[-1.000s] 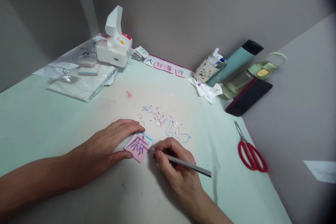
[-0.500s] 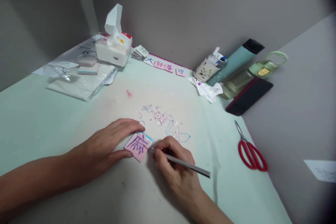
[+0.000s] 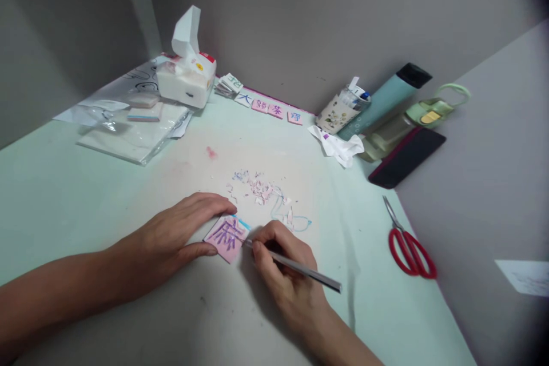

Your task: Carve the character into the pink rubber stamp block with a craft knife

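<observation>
A small pink rubber carving block (image 3: 230, 253) lies in front of me with a purple character on its face and a blue strip along its far edge. My left hand (image 3: 189, 226) steadies it, with the thumb at the near-left edge and fingertips at the far corner. Pinched like a pen in my right hand (image 3: 287, 274) is a slim silver carving knife (image 3: 309, 270). Its thin tip touches the block's right part, on or beside the purple strokes. Pink and bluish shavings (image 3: 261, 189) are scattered just beyond the block.
Red-handled scissors (image 3: 410, 254) lie at the right. Along the back stand a tissue pack (image 3: 186, 86), several lettered squares (image 3: 277, 110), a pen cup (image 3: 337, 114), bottles (image 3: 386, 94) and a phone (image 3: 407, 157). Plastic-wrapped sheets (image 3: 128, 140) are at the back left.
The knife's rear end has shifted very slightly left and down, its tip still at the block. My left hand and the block have hardly moved.
</observation>
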Motion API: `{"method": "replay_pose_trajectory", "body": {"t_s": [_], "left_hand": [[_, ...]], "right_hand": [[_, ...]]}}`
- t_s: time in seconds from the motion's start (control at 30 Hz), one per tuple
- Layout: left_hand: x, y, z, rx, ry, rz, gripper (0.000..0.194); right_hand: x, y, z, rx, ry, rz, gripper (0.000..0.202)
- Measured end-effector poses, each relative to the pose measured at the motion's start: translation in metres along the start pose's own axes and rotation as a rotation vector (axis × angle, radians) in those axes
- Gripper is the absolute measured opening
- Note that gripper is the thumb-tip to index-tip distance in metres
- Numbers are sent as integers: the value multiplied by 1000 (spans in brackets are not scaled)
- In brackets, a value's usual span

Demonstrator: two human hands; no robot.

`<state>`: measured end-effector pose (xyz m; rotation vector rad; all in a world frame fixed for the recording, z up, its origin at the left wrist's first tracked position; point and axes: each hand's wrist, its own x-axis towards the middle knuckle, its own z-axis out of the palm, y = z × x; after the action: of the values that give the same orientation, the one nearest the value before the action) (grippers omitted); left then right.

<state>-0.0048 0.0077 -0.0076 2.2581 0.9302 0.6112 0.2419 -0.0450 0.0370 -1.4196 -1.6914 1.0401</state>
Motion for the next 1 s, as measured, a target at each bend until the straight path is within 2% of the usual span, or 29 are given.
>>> {"method": "replay_pose_trajectory", "body": {"t_s": [0.27,0.5,0.67,1.0], "left_hand": [[1,0,-1,-7,4,-6,45],[3,3,-3,-5,5,-20,44],[3,4,-2,9,31,-39,47],[3,6,-2,47,60,-2,47]], "right_hand": [[0,-2,0,-2,7,-4,18],[-3,-2,-4,67,123,-52,18],[-8,-2,1,2,129,-163,14],[-5,-4,4,-124,149,-248,19]]}}
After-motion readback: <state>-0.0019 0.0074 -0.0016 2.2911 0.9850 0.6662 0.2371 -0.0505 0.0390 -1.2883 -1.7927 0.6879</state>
